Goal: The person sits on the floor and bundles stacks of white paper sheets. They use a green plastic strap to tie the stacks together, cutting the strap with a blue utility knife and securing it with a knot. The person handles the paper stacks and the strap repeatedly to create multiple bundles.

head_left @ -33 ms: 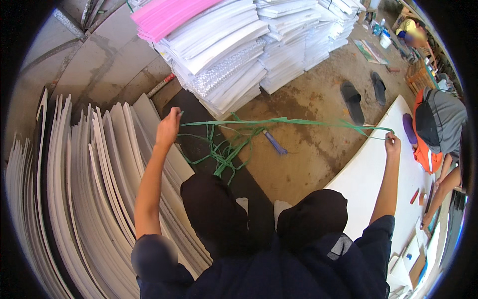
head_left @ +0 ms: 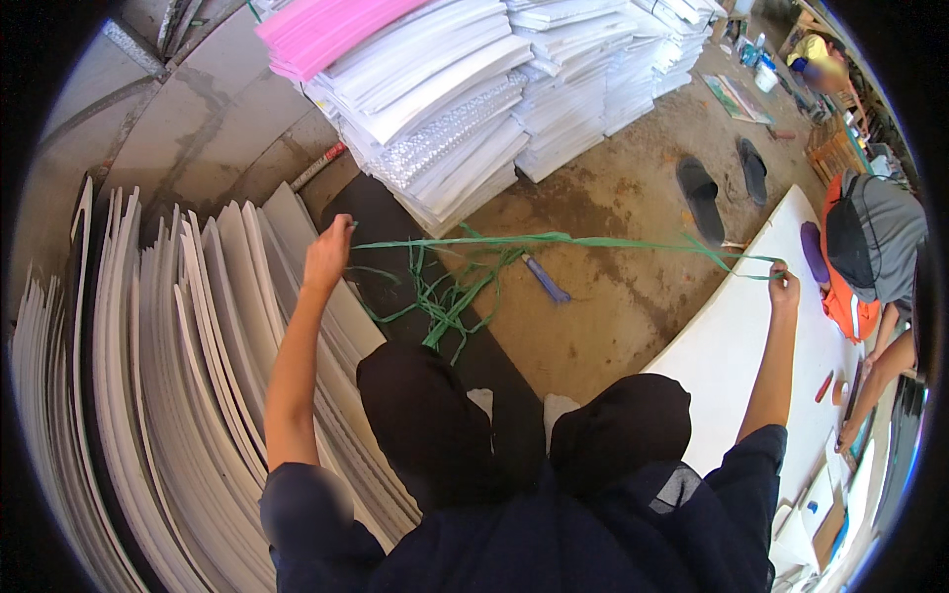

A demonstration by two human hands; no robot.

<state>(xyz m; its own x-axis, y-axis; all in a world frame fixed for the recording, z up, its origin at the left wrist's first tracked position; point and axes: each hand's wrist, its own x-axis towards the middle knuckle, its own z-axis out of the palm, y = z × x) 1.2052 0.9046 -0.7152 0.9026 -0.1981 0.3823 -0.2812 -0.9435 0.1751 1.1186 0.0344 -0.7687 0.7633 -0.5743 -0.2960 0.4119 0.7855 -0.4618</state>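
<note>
- Stretching across mid-frame, green strap [head_left: 554, 240] runs taut between both hands; loose tangle hangs centre
- left hand [head_left: 327, 255] fingers pinch its end, centre-left
- right hand [head_left: 784, 287] fingers closed on it, right, over white board [head_left: 732, 346]

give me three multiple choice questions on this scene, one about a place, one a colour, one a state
1. Where does the pair of dark sandals lie?
A. on the concrete floor
B. on the white board
C. on the foam stack

2. What colour is the strap between the hands?
A. red
B. green
C. yellow

3. How does the strap run between the left hand and the right hand?
A. coiled on the floor
B. knotted round a bundle
C. stretched out in the air

Answers: 1 A, they sit on bare concrete past the white board. 2 B, it is plainly green. 3 C, each hand holds an end, arms spread.
</note>
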